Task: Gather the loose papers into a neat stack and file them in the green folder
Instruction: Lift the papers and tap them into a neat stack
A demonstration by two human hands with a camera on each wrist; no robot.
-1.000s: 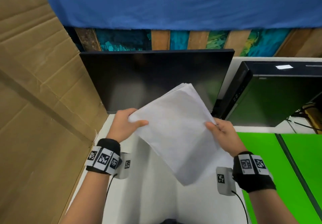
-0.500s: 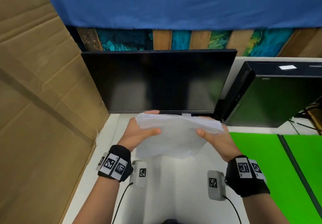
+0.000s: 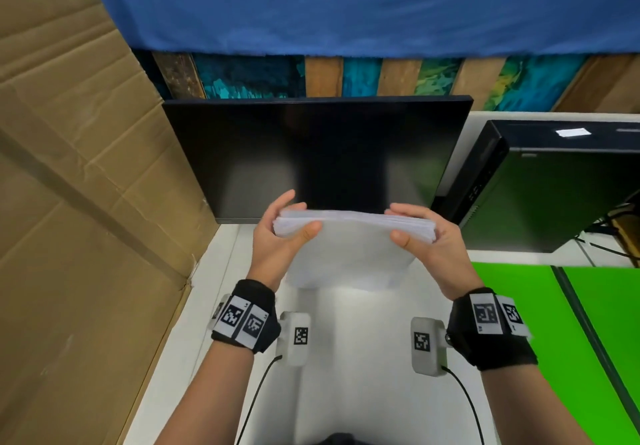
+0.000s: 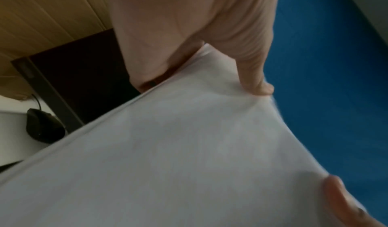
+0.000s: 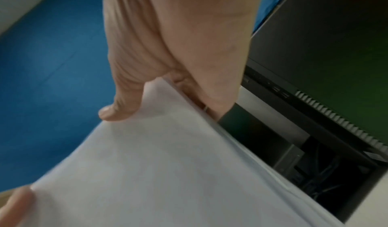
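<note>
A stack of white papers (image 3: 349, 250) stands upright on its lower edge on the white desk (image 3: 363, 375), in front of the monitor. My left hand (image 3: 284, 233) grips its left side, thumb in front and fingers behind. My right hand (image 3: 422, 233) grips the right side the same way. The top edges of the sheets lie nearly flush. In the left wrist view the papers (image 4: 178, 156) fill the frame under my thumb; in the right wrist view the papers (image 5: 157, 172) do likewise. The green folder (image 3: 540, 340) lies open flat on the desk at the right.
A dark monitor (image 3: 311, 157) stands just behind the papers. A black computer case (image 3: 540, 192) is at the back right with cables beside it. A cardboard sheet (image 3: 76, 202) walls the left side. A black mouse (image 4: 42, 126) sits near the monitor base.
The tilted, fanned stack has been turned upright and lowered onto the desk, and both hands have shifted to its two sides. The sheet edges now sit more even.
</note>
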